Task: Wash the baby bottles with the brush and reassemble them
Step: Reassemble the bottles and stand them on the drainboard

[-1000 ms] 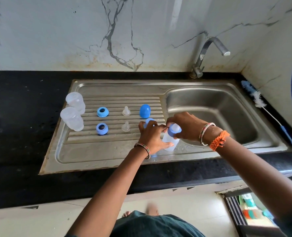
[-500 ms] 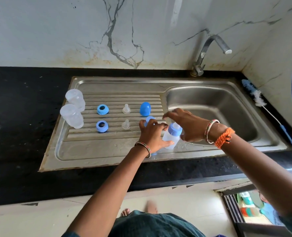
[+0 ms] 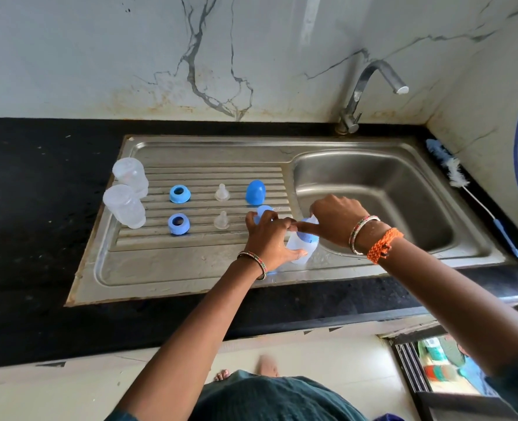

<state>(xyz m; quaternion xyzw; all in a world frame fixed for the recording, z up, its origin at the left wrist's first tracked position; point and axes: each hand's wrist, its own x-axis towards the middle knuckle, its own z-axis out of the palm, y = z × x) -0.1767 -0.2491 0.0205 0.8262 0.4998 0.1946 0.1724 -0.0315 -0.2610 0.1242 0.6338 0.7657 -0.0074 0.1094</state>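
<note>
We gripped the bottle (image 3: 300, 249) upright at the drainboard's edge beside the basin, our left hand (image 3: 271, 238) curled round its body, our right hand (image 3: 335, 218) closed on the nipple (image 3: 312, 220) above its blue ring (image 3: 309, 237). At ten o'clock stood two blue caps (image 3: 255, 192), two loose nipples (image 3: 222, 192), two rings (image 3: 179, 194) and two upturned bottles (image 3: 125, 206). At two o'clock the brush (image 3: 464, 185) lay on the dark surface (image 3: 33, 208) past the sink (image 3: 373, 189).
</note>
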